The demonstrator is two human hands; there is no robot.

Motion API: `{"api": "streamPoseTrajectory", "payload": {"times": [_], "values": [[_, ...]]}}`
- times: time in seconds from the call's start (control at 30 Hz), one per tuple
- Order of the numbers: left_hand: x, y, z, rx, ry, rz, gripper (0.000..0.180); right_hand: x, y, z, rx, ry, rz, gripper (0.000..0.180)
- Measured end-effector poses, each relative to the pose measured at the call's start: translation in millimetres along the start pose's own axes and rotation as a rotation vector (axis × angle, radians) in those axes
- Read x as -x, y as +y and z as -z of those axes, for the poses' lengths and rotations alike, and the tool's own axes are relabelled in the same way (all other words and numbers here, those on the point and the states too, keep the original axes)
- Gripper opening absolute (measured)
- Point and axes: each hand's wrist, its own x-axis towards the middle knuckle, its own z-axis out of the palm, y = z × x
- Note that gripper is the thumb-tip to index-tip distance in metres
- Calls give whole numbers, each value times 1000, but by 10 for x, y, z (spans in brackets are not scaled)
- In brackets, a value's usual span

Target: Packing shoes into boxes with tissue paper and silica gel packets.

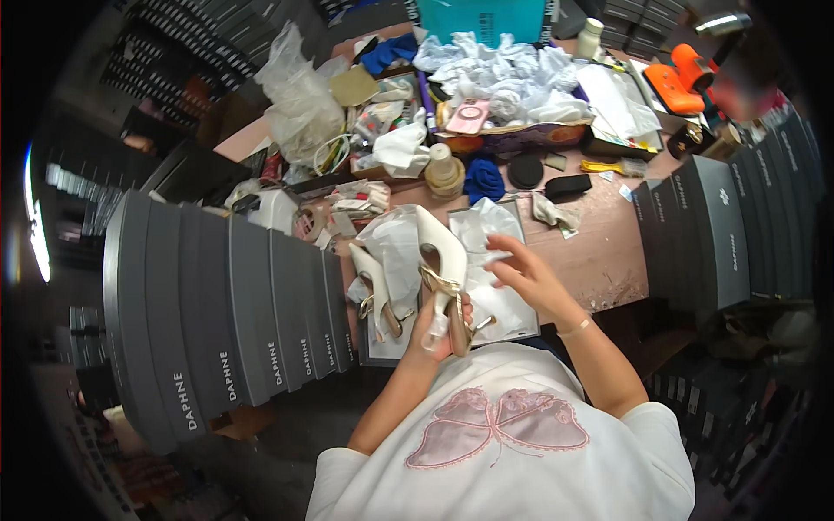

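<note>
My left hand (433,328) is closed round the heel end of a white pointed shoe (445,247) with gold straps, its toe tipped up and away from me. Wrapping film partly covers the strap by my fingers. To the right of the shoe, my right hand (528,276) hovers with fingers apart, holding nothing. A second white shoe (371,276) of the same look lies to the left, on white tissue paper (391,236). Beneath both is an open grey shoebox (517,333) lined with more tissue.
Tall stacks of dark grey shoeboxes stand at the left (248,304) and right (728,226). Behind the work lie a bottle (445,174), a blue cloth (484,180), a black round lid (525,171) and a bin of crumpled white paper (512,82). An orange tape dispenser (675,87) stands far right.
</note>
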Motion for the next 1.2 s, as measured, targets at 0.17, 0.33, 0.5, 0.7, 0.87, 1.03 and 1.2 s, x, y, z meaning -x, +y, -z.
{"api": "streamPoseTrajectory", "payload": {"times": [0.17,0.33,0.5,0.7,0.87,1.03,1.2], "values": [[12,141,-81,91,-275,12,60,582,85,-203,93,-201,-10,44],[58,99,-239,114,-369,104,69,611,37,-398,233,-99,78,22],[52,69,-241,50,-431,113,82,680,29,-372,272,-118,92,24],[26,44,-176,130,-432,185,80,682,-33,-386,304,-145,115,23],[-2,57,-123,171,-498,234,77,690,-10,-412,300,-170,126,22],[-26,21,-51,242,-489,245,83,679,-86,-438,292,-172,96,23],[29,-25,-247,239,-239,64,75,697,17,-395,-316,-114,-107,15]]}}
